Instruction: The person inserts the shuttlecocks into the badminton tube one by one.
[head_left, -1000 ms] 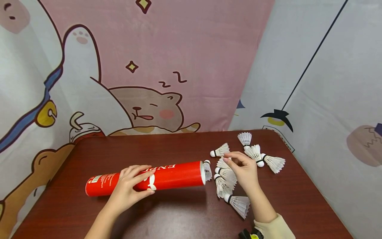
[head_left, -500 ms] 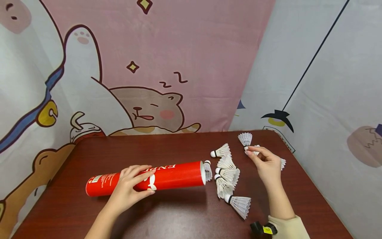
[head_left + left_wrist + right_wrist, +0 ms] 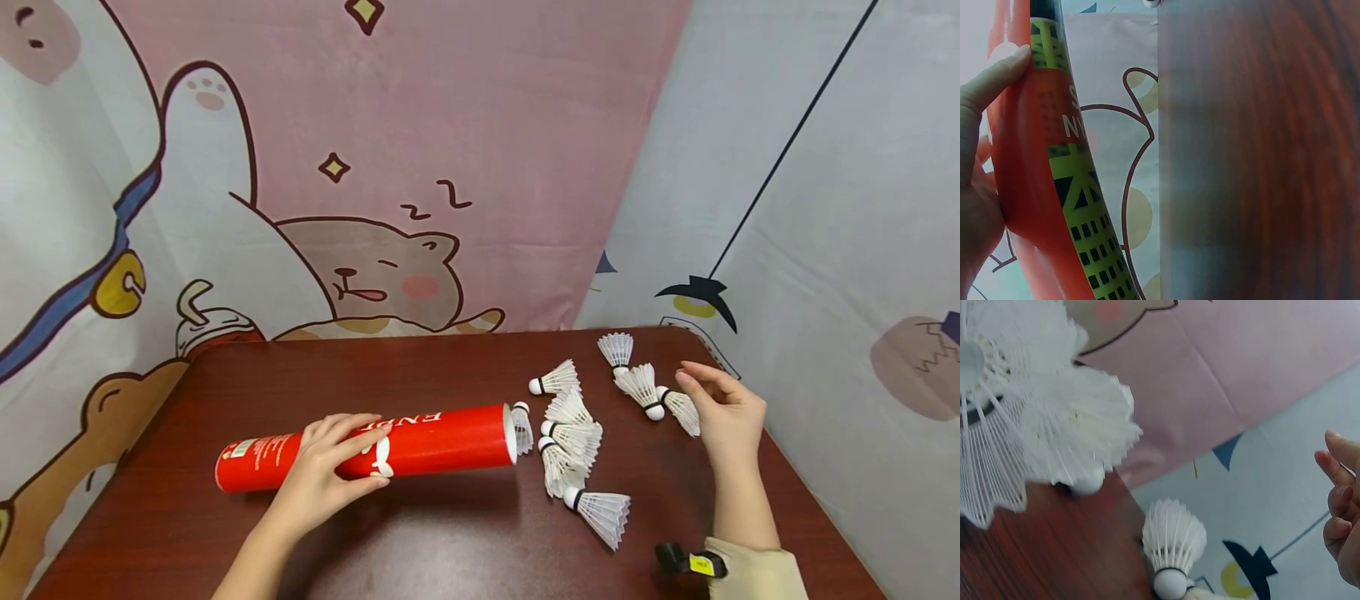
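Note:
A long red shuttlecock tube (image 3: 457, 438) lies tilted above the table, its right end raised. My left hand (image 3: 322, 467) grips it around the middle; its green-patterned side (image 3: 1075, 187) shows in the left wrist view. At the right, my right hand (image 3: 726, 417) hovers with loosely curled fingers and holds nothing. Nearest to it is a white shuttlecock (image 3: 681, 410), partly covered by the hand. Two more shuttlecocks (image 3: 639, 388) lie just left of that one. By the tube's right mouth is another shuttlecock (image 3: 522, 428); I cannot tell whether it is partly inside.
Several shuttlecocks (image 3: 573, 437) lie in an overlapping cluster right of the tube, one (image 3: 600, 512) nearest the front. A single shuttlecock (image 3: 557, 378) sits behind them. The brown table (image 3: 450, 550) ends at a cartoon-printed cloth (image 3: 525, 208) behind and to the right.
My right hand has moved right, from over the shuttlecock cluster to beside the rightmost shuttlecock. My left hand and the tube have stayed in place.

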`<action>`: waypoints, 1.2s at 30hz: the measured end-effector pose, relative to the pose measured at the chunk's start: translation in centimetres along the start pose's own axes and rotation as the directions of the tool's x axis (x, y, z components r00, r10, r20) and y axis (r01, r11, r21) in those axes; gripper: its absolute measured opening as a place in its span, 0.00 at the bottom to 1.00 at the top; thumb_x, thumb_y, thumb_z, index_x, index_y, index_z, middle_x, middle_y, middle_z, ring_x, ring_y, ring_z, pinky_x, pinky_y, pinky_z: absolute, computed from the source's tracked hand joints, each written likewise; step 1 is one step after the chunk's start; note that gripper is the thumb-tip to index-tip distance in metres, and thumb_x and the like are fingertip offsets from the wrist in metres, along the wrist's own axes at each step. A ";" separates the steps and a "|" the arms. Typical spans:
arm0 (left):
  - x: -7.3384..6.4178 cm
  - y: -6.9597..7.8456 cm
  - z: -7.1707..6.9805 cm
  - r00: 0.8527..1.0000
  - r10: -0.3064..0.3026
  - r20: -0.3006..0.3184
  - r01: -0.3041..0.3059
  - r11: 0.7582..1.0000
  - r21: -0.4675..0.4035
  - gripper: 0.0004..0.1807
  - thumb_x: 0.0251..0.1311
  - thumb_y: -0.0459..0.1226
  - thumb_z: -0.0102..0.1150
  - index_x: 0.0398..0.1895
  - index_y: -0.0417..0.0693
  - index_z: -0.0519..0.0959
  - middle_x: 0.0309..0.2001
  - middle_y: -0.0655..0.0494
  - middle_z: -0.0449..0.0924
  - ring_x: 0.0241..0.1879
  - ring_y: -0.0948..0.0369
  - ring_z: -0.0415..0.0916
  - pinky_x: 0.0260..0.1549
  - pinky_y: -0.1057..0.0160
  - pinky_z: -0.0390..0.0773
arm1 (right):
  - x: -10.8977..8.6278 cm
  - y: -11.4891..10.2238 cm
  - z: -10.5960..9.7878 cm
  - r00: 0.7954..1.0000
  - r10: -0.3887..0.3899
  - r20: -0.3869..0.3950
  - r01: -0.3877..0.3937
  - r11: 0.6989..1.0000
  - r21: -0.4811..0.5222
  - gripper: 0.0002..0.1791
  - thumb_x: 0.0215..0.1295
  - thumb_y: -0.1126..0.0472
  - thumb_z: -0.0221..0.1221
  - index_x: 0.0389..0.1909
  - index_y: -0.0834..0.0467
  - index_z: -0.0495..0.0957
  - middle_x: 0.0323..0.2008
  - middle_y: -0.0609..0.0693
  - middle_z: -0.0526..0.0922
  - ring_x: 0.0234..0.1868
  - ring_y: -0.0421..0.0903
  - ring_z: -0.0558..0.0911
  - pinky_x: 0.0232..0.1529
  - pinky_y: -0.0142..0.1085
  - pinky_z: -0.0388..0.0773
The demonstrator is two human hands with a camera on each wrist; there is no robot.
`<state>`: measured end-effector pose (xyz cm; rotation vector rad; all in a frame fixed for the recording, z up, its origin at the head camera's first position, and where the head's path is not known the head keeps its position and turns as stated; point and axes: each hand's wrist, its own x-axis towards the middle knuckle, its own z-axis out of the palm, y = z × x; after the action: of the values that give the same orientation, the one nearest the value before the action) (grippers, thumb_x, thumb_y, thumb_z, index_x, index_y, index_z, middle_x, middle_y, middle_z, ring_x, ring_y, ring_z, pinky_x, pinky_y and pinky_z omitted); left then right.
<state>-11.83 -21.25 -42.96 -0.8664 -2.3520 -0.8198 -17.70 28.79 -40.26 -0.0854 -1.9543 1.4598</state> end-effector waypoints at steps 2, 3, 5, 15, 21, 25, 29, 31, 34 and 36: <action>0.0 0.0 0.0 1.000 -0.002 0.001 0.002 1.000 0.000 0.37 0.38 0.45 0.78 0.59 0.59 0.78 0.56 0.56 0.75 0.53 0.58 0.68 0.50 0.50 0.56 | 0.2 0.7 -0.5 0.999 0.028 -0.021 -0.029 1.000 -0.011 0.12 0.55 0.69 0.67 0.42 0.68 0.84 0.27 0.36 0.84 0.25 0.34 0.77 0.23 0.23 0.67; 0.0 0.0 0.0 1.000 -0.002 0.002 0.002 1.000 0.000 0.37 0.38 0.45 0.78 0.59 0.59 0.78 0.56 0.57 0.75 0.53 0.57 0.68 0.50 0.50 0.56 | 0.3 0.9 -0.7 0.999 0.040 -0.031 -0.040 0.999 -0.020 0.13 0.55 0.68 0.68 0.42 0.67 0.84 0.27 0.36 0.84 0.25 0.34 0.77 0.23 0.23 0.66; 0.0 0.0 0.0 1.000 -0.006 0.006 0.006 1.000 -0.001 0.37 0.38 0.46 0.78 0.59 0.60 0.78 0.56 0.57 0.75 0.54 0.58 0.67 0.51 0.50 0.56 | 0.5 1.5 -1.1 0.997 0.056 -0.047 -0.059 0.997 -0.043 0.13 0.55 0.66 0.68 0.42 0.66 0.84 0.25 0.36 0.83 0.25 0.34 0.75 0.21 0.23 0.65; -0.1 -0.1 0.1 1.000 -0.004 0.002 0.004 1.000 -0.001 0.37 0.38 0.45 0.78 0.59 0.60 0.78 0.56 0.56 0.75 0.53 0.58 0.67 0.50 0.49 0.56 | 0.9 4.2 -2.8 0.979 0.173 -0.106 -0.184 0.977 -0.105 0.15 0.56 0.61 0.69 0.44 0.61 0.85 0.29 0.32 0.82 0.30 0.34 0.75 0.27 0.21 0.68; -0.1 0.0 0.1 1.000 -0.007 0.002 0.007 1.000 0.000 0.37 0.38 0.45 0.78 0.59 0.60 0.78 0.56 0.57 0.75 0.53 0.58 0.68 0.51 0.50 0.56 | 0.8 5.8 -3.1 0.971 0.214 -0.109 -0.224 0.970 -0.091 0.16 0.54 0.62 0.70 0.44 0.63 0.85 0.27 0.32 0.82 0.31 0.32 0.77 0.29 0.19 0.69; 0.0 0.0 0.1 1.000 -0.008 0.004 0.008 1.000 0.001 0.38 0.38 0.45 0.78 0.59 0.60 0.78 0.56 0.57 0.75 0.53 0.58 0.68 0.51 0.50 0.56 | 0.5 6.6 -3.3 0.957 0.270 -0.110 -0.283 0.951 -0.127 0.16 0.55 0.59 0.70 0.44 0.60 0.85 0.26 0.31 0.81 0.34 0.33 0.76 0.29 0.19 0.69; 0.0 0.0 0.1 1.000 -0.007 0.005 0.007 1.000 0.003 0.38 0.37 0.45 0.78 0.59 0.60 0.78 0.56 0.56 0.75 0.53 0.58 0.68 0.50 0.50 0.56 | 0.3 7.2 -3.6 0.932 0.344 -0.112 -0.359 0.920 -0.155 0.17 0.55 0.56 0.70 0.45 0.58 0.85 0.27 0.29 0.80 0.38 0.34 0.74 0.31 0.19 0.68; 0.0 0.0 0.1 1.000 -0.007 0.007 0.007 1.000 0.004 0.38 0.38 0.45 0.78 0.59 0.60 0.78 0.56 0.56 0.75 0.53 0.58 0.67 0.50 0.50 0.56 | 0.2 7.5 -3.7 0.919 0.377 -0.113 -0.391 0.908 -0.153 0.18 0.54 0.55 0.70 0.46 0.57 0.85 0.27 0.29 0.80 0.39 0.34 0.74 0.31 0.19 0.68; 0.0 0.0 0.0 1.000 -0.010 0.011 0.010 1.000 0.004 0.38 0.38 0.45 0.78 0.59 0.60 0.78 0.56 0.56 0.75 0.54 0.58 0.67 0.51 0.50 0.56 | 0.2 8.0 -3.9 0.909 0.402 -0.109 -0.415 0.897 -0.150 0.18 0.54 0.54 0.70 0.45 0.56 0.85 0.27 0.29 0.80 0.38 0.33 0.74 0.31 0.19 0.68; 0.0 0.0 0.0 1.000 -0.012 0.013 0.012 1.000 0.005 0.38 0.38 0.45 0.78 0.60 0.60 0.78 0.56 0.55 0.75 0.54 0.58 0.67 0.51 0.50 0.56 | 0.1 8.4 -4.0 0.909 0.404 -0.106 -0.416 0.897 -0.152 0.17 0.53 0.54 0.70 0.44 0.56 0.86 0.26 0.29 0.80 0.35 0.33 0.74 0.29 0.19 0.68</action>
<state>-11.83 -21.21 -42.96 -0.8595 -2.3714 -0.8154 -18.42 35.23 -46.97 -0.6571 -2.0823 1.5137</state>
